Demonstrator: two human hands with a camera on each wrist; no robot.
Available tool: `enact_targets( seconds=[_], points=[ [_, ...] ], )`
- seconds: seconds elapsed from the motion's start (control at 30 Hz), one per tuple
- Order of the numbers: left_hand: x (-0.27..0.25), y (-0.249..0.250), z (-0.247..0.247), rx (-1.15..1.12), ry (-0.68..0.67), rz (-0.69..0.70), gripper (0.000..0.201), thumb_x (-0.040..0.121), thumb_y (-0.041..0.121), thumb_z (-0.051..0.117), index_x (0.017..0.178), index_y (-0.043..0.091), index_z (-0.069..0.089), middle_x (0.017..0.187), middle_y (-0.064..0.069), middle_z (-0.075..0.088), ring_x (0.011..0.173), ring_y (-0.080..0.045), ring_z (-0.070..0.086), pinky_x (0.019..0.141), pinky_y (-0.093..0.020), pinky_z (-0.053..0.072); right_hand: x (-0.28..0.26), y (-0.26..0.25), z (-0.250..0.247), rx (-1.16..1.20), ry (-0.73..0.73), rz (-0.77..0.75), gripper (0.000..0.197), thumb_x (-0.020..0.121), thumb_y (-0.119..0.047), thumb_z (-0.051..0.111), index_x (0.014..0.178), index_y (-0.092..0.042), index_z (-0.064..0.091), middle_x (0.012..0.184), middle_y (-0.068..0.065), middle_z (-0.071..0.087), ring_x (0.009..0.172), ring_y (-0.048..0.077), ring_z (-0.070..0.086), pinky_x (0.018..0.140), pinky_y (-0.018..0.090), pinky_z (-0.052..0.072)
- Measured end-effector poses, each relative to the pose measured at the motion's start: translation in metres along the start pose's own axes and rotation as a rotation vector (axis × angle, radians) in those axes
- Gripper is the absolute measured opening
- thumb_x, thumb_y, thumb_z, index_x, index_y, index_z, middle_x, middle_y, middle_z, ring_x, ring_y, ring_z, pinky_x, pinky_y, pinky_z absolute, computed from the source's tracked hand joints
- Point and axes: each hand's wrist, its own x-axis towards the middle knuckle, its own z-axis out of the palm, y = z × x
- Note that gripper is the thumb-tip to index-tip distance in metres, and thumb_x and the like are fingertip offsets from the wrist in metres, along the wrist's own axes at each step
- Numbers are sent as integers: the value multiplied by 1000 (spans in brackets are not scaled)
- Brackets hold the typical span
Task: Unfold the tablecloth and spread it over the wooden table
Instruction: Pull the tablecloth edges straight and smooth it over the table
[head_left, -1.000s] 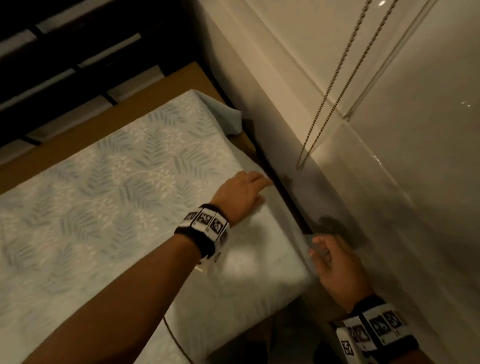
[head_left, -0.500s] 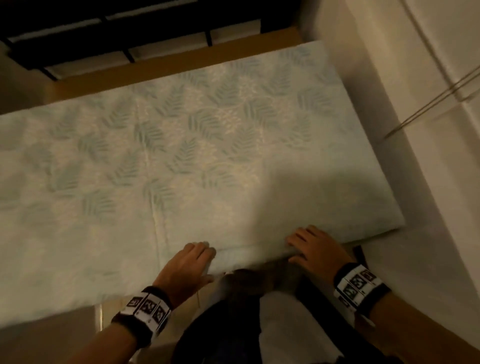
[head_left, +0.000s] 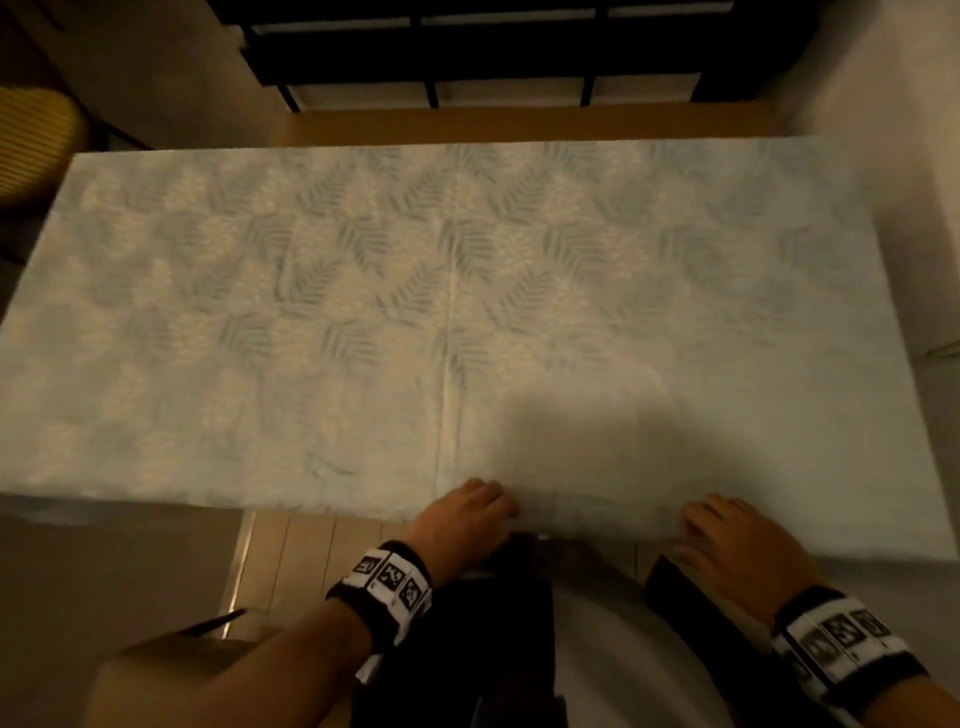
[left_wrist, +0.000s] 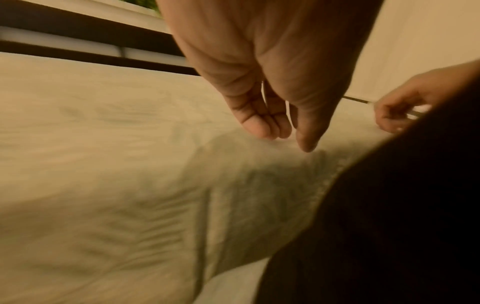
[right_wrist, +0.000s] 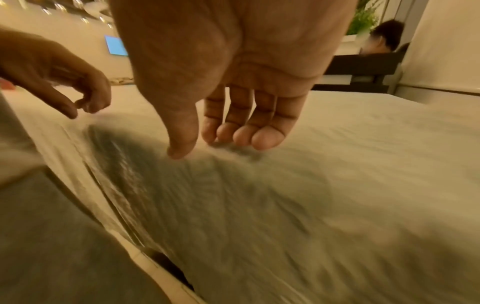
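The pale blue-green tablecloth with a leaf pattern lies flat over the table, a fold crease running down its middle. A strip of bare wooden table shows along the far edge. My left hand rests on the cloth's near edge by the crease. My right hand rests on the same edge farther right. In the left wrist view my left hand points down, fingertips touching the tablecloth. In the right wrist view my right hand has straight fingers just touching the tablecloth.
A dark slatted bench stands beyond the table. A yellow chair is at the far left and a pale wall at the right. A brown box sits on the floor by my left arm.
The view has swung from the table's right end by the wall to its near long side. Both hands have moved from that end to the cloth's near edge.
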Motion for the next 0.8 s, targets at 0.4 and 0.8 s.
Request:
enact_targets(
  seconds=[0.4, 0.8],
  points=[
    [-235, -212, -112, 227, -118, -619, 60, 59, 36, 96, 111, 22, 68, 107, 0, 68, 87, -23, 66, 72, -36, 61, 151, -302, 19, 28, 19, -427, 35, 73, -49, 70, 90, -23, 55, 87, 2, 61, 78, 27, 61, 61, 38, 55],
    [-301, -303, -118, 153, 11, -244, 10, 84, 26, 75, 88, 21, 67, 88, 2, 67, 76, -21, 63, 54, -33, 59, 176, -414, 71, -55, -83, -277, 40, 68, -30, 87, 92, -26, 55, 90, 0, 68, 74, 26, 66, 51, 36, 57]
  ],
)
